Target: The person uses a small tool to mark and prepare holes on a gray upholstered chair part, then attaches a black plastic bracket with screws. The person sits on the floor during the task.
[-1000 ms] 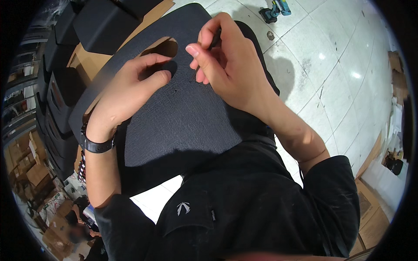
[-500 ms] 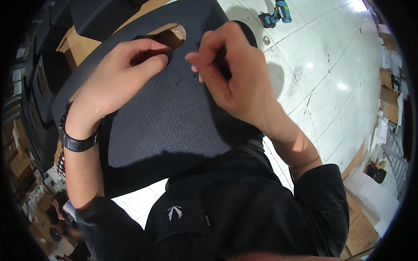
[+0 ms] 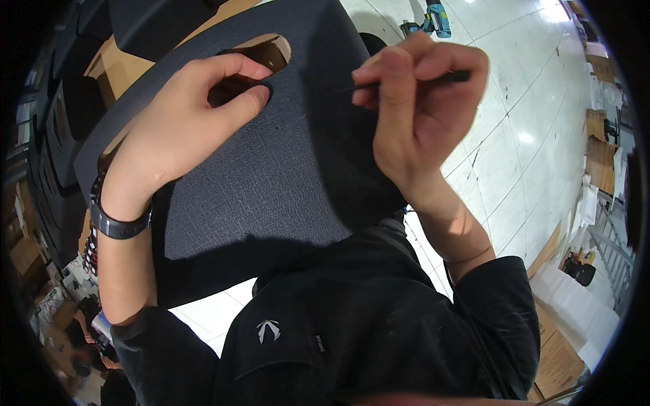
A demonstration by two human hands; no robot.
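A large curved panel (image 3: 230, 196) with a dark, textured covering lies in front of me. Near its far side is an oval cutout (image 3: 279, 59) with a pale brown inner edge. My left hand (image 3: 179, 111) grips the panel at the cutout's near rim, its thumb on the covering and its forefinger at the opening; the other fingers are hidden. Raised over the panel's right side, my right hand (image 3: 430, 98) is closed around a thin black pointed tool (image 3: 460, 76). The slim tip of that tool points left, toward the cutout, apart from the covering.
A teal and black cordless power tool (image 3: 437, 20) lies on the pale tiled floor (image 3: 518, 155) beyond the panel. More dark-covered pieces (image 3: 152, 27) are stacked at the far left. Cardboard (image 3: 562, 352) and white sheets (image 3: 582, 291) are at the right.
My right hand has moved right, away from the cutout, and turned so that the black tool shows. The left hand has stayed by the cutout's rim, shifting slightly right.
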